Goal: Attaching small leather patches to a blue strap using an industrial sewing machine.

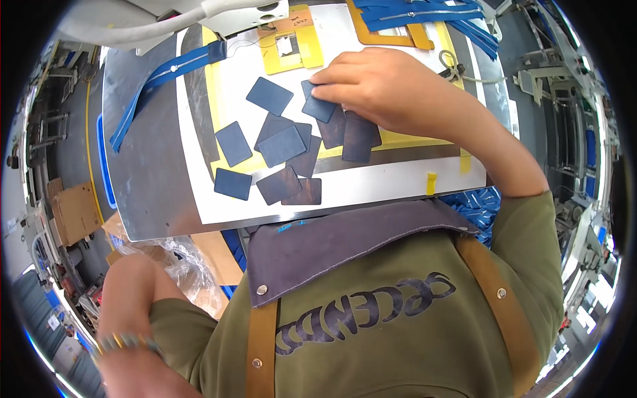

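My right hand (381, 86) is over the far part of the white work surface (345, 187), fingers closed at the edge of a dark blue rounded rectangular piece (320, 110). Below that piece and to its left lie several similar flat pieces, some overlapping; one blue piece (269, 96) lies apart, and a brownish-dark piece (357, 137) is near my wrist. At the lower left my left hand (142, 379) is bent back toward my body, blurred and partly cut off by the frame edge, so its fingers are hidden.
A white machine (232, 21) stands at the far left, beside a blue zipper strip (171, 69). Beyond the pieces are a yellow template (273, 56) and more blue zippers (424, 16). Under the table's near edge are clear plastic (192, 268) and a blue bundle (488, 205).
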The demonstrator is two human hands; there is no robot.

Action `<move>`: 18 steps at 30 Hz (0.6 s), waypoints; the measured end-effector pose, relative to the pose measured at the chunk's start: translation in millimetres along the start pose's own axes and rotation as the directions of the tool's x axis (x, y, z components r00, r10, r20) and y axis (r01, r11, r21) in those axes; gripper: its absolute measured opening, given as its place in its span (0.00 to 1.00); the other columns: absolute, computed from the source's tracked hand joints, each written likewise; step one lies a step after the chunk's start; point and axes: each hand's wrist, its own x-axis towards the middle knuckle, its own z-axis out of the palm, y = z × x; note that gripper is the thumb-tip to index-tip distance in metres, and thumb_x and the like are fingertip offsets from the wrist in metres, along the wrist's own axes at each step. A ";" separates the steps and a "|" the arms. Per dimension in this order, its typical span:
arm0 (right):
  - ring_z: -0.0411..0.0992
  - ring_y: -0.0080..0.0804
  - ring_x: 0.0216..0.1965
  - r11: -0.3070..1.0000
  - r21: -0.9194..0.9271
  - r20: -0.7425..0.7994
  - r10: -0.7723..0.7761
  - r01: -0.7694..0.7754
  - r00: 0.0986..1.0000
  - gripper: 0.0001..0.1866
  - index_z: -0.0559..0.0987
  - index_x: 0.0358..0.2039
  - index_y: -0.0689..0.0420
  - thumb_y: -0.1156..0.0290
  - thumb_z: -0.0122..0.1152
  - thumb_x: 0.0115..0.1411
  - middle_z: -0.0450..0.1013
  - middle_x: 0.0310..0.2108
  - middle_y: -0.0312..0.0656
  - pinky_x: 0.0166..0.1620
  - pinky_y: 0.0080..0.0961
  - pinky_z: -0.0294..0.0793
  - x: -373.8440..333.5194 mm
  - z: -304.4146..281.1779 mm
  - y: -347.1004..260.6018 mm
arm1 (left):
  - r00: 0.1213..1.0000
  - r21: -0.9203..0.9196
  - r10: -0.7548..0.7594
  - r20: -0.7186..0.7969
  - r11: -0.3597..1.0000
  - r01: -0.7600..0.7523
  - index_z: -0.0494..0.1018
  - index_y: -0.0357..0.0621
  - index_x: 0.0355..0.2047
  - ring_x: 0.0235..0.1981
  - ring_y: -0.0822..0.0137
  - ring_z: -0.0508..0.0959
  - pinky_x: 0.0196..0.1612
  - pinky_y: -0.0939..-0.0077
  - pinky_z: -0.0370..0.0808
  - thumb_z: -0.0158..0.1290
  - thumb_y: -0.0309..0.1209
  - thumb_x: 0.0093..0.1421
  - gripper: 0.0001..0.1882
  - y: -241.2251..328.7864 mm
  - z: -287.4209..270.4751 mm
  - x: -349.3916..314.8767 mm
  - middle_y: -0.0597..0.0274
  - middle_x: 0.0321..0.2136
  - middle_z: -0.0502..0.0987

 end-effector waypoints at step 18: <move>0.81 0.39 0.44 0.977 0.210 -0.209 0.021 0.024 0.978 0.10 0.87 0.41 0.60 0.73 0.71 0.58 0.84 0.47 0.40 0.45 0.34 0.82 12.6 23.1 9.6 | 0.956 -0.186 0.202 -0.213 0.952 -0.243 0.75 0.35 0.51 0.47 0.59 0.79 0.51 0.64 0.78 0.53 0.38 0.73 0.18 82.9 2.4 35.6 0.51 0.45 0.75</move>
